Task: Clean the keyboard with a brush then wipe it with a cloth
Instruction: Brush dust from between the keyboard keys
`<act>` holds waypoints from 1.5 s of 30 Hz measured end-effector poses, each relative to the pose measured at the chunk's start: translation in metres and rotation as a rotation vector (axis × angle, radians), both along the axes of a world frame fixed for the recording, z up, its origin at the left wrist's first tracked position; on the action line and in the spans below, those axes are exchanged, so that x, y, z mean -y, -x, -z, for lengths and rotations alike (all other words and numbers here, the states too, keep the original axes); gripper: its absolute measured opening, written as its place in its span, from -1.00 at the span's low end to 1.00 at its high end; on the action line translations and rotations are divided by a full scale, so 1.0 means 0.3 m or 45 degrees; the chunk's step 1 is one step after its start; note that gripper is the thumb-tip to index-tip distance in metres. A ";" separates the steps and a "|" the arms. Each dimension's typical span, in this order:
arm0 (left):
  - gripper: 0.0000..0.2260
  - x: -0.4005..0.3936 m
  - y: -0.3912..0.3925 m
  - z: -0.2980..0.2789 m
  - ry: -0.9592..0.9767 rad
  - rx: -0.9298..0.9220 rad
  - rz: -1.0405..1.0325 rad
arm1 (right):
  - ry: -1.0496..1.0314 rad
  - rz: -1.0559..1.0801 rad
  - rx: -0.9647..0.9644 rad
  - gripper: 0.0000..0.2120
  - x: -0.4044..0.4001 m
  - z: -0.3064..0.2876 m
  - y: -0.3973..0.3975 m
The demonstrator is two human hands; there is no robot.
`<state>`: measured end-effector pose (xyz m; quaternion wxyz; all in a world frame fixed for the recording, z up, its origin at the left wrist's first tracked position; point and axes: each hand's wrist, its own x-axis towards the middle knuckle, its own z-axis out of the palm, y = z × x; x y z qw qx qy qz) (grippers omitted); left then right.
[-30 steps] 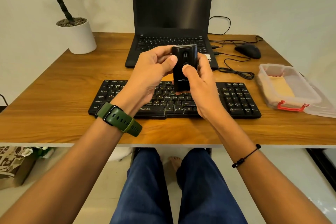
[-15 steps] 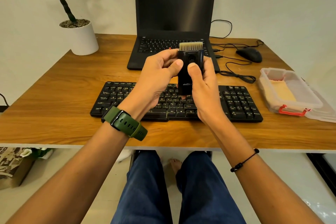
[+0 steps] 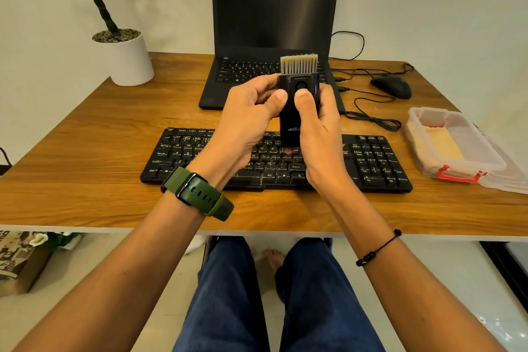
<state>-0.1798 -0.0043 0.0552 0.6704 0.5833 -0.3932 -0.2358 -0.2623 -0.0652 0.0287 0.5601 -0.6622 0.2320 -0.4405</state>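
Two hands hold one brush (image 3: 298, 106) upright above the keyboard (image 3: 371, 160), clear of the keys. The left hand (image 3: 245, 126), with a green watch (image 3: 200, 194) on its wrist, curls round the brush's black body from the left side, thumb tip against its edge. The right hand (image 3: 320, 134), a black cord bracelet (image 3: 377, 248) on its wrist, wraps round the right side, its thumb pressed on the front just below a round slider button. Pale bristles stand out of the top of the body, pointing up and away from the person.

The keyboard lies flat on the wooden desk (image 3: 85, 174), near its front edge, under both hands. To the right sits a clear box (image 3: 457, 146) with a red latch and a yellow cloth (image 3: 443, 143) inside. Farther back are an open laptop (image 3: 274, 23) with a dark screen, a black mouse (image 3: 391, 86) with a looped cable to its right, and a white plant pot (image 3: 128, 60) at the far left.
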 end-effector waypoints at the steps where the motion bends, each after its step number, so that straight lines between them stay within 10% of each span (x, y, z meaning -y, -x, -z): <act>1: -0.71 0.000 -0.002 0.000 -0.005 -0.007 0.003 | -0.003 -0.006 -0.006 -0.95 0.000 0.001 0.001; 13: -0.90 -0.039 -0.058 0.016 -0.060 -0.398 0.092 | -0.018 -0.226 -0.271 -0.67 0.038 -0.025 0.033; 17: -0.97 -0.065 -0.086 0.013 0.042 -0.784 -0.020 | -0.302 -0.348 -0.005 -0.59 0.037 -0.032 0.020; 31: -0.94 -0.163 -0.159 0.111 0.136 -1.179 -0.126 | -0.674 -0.367 0.250 -0.88 -0.069 0.047 -0.185; 35: -0.85 -0.213 -0.213 0.131 0.018 -0.959 -0.267 | -0.524 -0.368 0.065 -0.85 -0.060 0.050 -0.231; 41: -0.45 -0.354 -0.309 0.237 -0.451 0.115 -0.721 | 0.047 -0.426 -0.297 -0.74 -0.011 0.010 -0.329; 45: -0.31 -0.374 -0.312 0.307 -0.709 0.425 -0.711 | 0.410 -0.484 -0.471 -0.61 0.010 -0.029 -0.455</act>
